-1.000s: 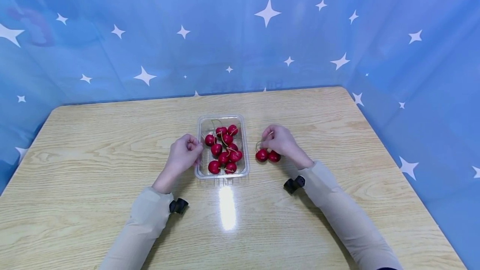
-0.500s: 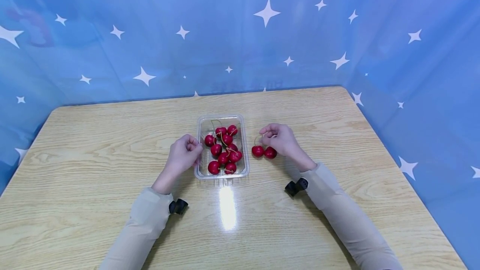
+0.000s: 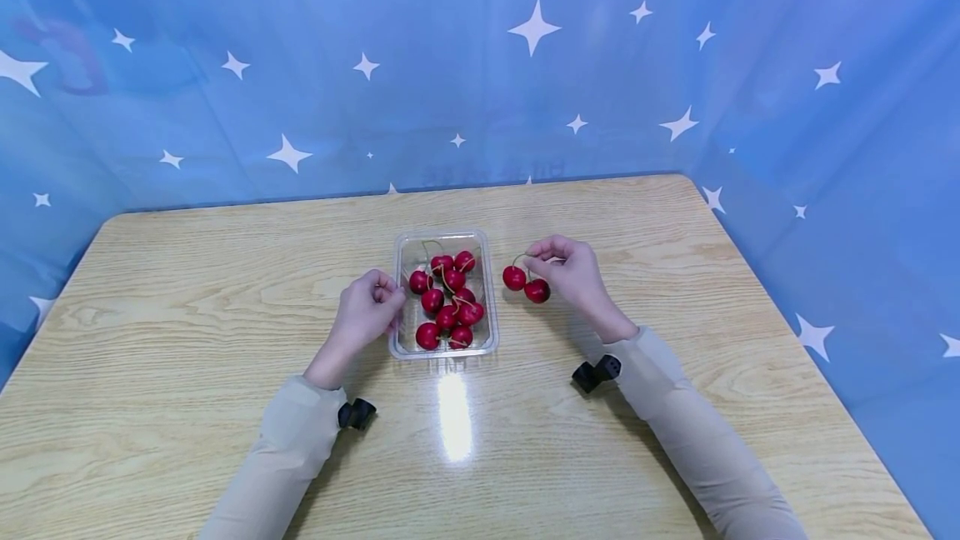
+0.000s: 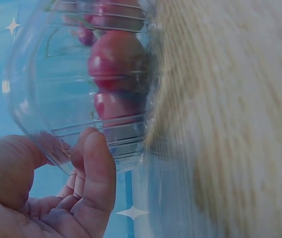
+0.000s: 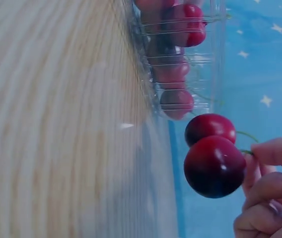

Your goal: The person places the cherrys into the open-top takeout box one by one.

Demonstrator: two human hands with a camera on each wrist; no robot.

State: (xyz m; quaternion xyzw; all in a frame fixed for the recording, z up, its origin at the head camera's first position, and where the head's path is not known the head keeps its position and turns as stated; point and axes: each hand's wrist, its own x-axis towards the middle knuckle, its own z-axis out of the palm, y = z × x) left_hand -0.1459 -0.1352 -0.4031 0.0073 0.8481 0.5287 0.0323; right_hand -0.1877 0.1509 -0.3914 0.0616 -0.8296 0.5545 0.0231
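Observation:
A clear plastic box (image 3: 444,352) with several red cherries (image 3: 432,300) in it stands on the table. My left hand (image 3: 366,307) pinches the box's left wall between thumb and fingers, as the left wrist view also shows at the rim (image 4: 29,130). To the right of the box, my right hand (image 3: 573,277) pinches the green stems of a pair of cherries (image 3: 537,291). The pair hangs from the fingertips, off the table in the right wrist view, where the nearer cherry (image 5: 214,167) partly covers the other.
The wooden table (image 3: 225,290) reaches out to both sides of the box. A blue curtain (image 3: 450,65) with white stars hangs behind the table and along its right side. Black wrist cameras (image 3: 597,374) sit on both sleeves.
My right hand has lifted the pair of cherries off the table by the stems and shifted it slightly away from me. The left hand and the box have stayed put.

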